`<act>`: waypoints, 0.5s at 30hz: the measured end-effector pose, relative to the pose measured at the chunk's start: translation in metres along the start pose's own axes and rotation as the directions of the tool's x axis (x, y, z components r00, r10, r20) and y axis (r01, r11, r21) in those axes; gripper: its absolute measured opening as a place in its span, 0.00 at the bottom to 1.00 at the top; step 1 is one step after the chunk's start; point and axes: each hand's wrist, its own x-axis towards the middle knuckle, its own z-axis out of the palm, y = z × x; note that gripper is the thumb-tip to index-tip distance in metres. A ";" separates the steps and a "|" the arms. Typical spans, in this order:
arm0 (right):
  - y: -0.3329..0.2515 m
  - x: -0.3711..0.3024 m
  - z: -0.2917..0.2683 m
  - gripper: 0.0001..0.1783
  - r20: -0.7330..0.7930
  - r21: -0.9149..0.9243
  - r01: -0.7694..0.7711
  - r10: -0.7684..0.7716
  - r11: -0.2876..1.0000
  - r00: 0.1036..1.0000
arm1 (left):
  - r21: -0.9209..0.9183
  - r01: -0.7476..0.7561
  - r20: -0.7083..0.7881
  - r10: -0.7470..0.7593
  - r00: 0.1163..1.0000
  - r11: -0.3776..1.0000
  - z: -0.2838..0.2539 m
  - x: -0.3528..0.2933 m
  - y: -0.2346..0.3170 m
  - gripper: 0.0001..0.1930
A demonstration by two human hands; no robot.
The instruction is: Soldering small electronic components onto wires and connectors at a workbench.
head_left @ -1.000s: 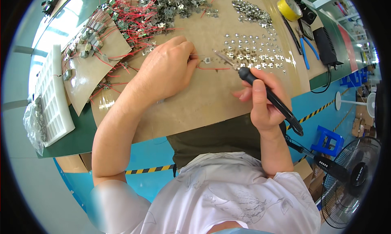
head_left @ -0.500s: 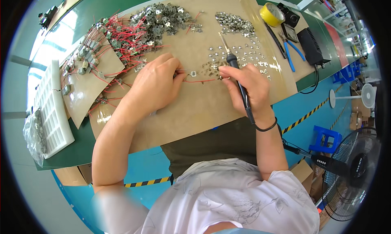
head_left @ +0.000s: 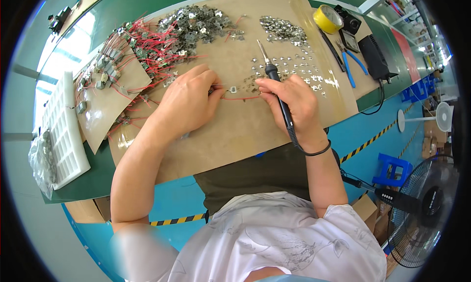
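My left hand [head_left: 192,96] is closed in a pinch on a small part with a red wire [head_left: 241,99], resting low over the brown board. A small silvery metal piece [head_left: 233,89] shows just beyond its fingertips. My right hand [head_left: 296,105] holds a soldering iron [head_left: 277,88] across the palm, its metal tip pointing up and away, clear of the parts. The thumb and forefinger of that hand meet at the right end of the red wire. What exactly the left fingertips grip is mostly hidden.
Grey metal parts [head_left: 196,24] and red-wired pieces [head_left: 157,49] heap at the far left. Small shiny pieces [head_left: 284,29] lie beyond the iron. Blue-handled pliers [head_left: 349,68], yellow tape [head_left: 327,19] and a black box [head_left: 377,56] sit right; a white tray [head_left: 64,134] stands left.
My right hand has shifted slightly left and nearer, its fingertips now at the wire's end. The soldering iron's tip has swung left with it. My left hand stays in place.
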 end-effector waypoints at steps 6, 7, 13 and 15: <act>0.003 -0.008 -0.006 0.27 -0.007 0.001 -0.023 0.023 1.000 1.000 | 0.028 0.012 0.008 -0.012 1.000 1.000 0.000 0.004 0.003 0.06; 0.003 -0.009 -0.006 0.28 -0.001 -0.008 -0.035 0.035 0.999 0.999 | 0.022 0.004 0.008 -0.004 1.000 1.000 0.001 0.003 0.001 0.06; -0.001 -0.015 0.004 0.25 0.013 0.006 -0.084 0.084 0.996 0.996 | -0.016 0.024 -0.041 -0.024 0.999 1.000 0.001 -0.004 0.000 0.05; 0.000 -0.017 0.001 0.24 -0.017 0.032 -0.064 0.065 0.997 0.998 | -0.009 -0.023 -0.046 0.022 0.999 1.000 0.002 -0.004 0.001 0.05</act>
